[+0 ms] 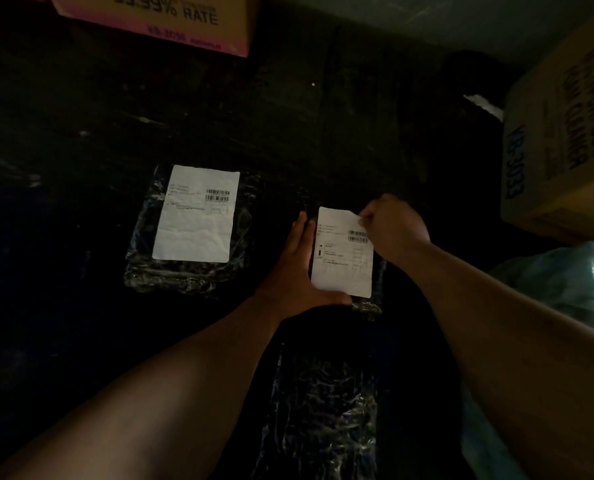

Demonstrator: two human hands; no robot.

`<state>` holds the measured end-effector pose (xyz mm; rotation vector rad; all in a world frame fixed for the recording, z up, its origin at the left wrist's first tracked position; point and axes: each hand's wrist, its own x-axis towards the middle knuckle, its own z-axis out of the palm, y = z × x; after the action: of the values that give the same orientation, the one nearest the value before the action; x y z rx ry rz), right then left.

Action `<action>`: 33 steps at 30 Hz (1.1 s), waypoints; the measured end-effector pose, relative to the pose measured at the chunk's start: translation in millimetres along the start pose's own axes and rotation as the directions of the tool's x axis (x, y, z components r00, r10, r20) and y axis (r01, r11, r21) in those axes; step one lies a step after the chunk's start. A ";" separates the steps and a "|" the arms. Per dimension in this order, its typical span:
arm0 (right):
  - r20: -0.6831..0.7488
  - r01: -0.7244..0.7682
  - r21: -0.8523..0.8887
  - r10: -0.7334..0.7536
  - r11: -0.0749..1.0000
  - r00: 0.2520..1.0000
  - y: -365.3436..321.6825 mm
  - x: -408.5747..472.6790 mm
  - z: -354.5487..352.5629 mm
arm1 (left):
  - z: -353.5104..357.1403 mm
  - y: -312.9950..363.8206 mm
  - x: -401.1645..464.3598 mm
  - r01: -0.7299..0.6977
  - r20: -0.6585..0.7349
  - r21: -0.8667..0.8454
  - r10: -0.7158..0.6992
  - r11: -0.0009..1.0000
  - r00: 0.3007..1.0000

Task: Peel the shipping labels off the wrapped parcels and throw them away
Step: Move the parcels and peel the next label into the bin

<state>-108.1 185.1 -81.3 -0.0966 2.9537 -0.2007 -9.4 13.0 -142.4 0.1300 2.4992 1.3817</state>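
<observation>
Overhead, the head view looks down on a dark surface (81, 98), dimly lit, carrying three parcels wrapped in glossy black film. Two cardboard boxes bound the scene: a tan box (562, 140) printed in red and blue at the right edge, and a pink-and-yellow box (157, 19) at the top left, lettered "RATE". Pale plastic-wrapped bundles (562, 282) lie below the tan box at right. The nearest parcel (323, 410) sits low in the frame between the two forearms, with no label visible on its upper face. The left parcel (188, 233) lies well apart from the hands and bears a white label (196, 214), flat and slightly creased, with a barcode at its right. The centre parcel (368, 303) is largely hidden under its own shipping label (342, 252) and the hands. The left hand (299, 268) lies flat with fingers straight, pressing the parcel just beside the label's left edge, thumb along the label's lower edge. The right hand (392, 225) is curled, pinching the label's top right corner, which is lifted and bent off the wrap.
</observation>
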 end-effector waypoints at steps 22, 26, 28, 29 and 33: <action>-0.050 -0.020 0.292 0.036 0.956 0.998 2.2 -21.3 -10.8 | 1.1 0.5 -2.2 0.009 -0.025 -0.011 -0.010 1.000 1.000; 0.009 -0.035 0.188 0.034 0.981 0.999 -0.8 -15.4 -8.1 | 2.2 0.7 -3.6 0.006 -0.027 -0.024 -0.007 1.000 1.000; 0.003 -0.037 0.230 0.037 0.972 0.999 -2.3 -15.0 -4.7 | -0.6 0.1 -4.6 -0.013 0.007 -0.011 0.013 1.000 1.000; 0.003 -0.044 0.248 0.045 0.968 0.999 -3.6 -15.4 -3.7 | -2.1 -0.4 -5.0 -0.025 0.026 0.008 0.025 1.000 0.999; 0.044 -0.038 0.288 0.026 0.957 0.999 -6.9 -22.0 -5.5 | -1.8 -2.3 -5.4 -0.041 0.040 0.070 0.039 0.997 0.998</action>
<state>-87.1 180.6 -71.2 -0.0124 2.8472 -0.6148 -4.6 9.2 -142.3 0.2200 2.5279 1.2933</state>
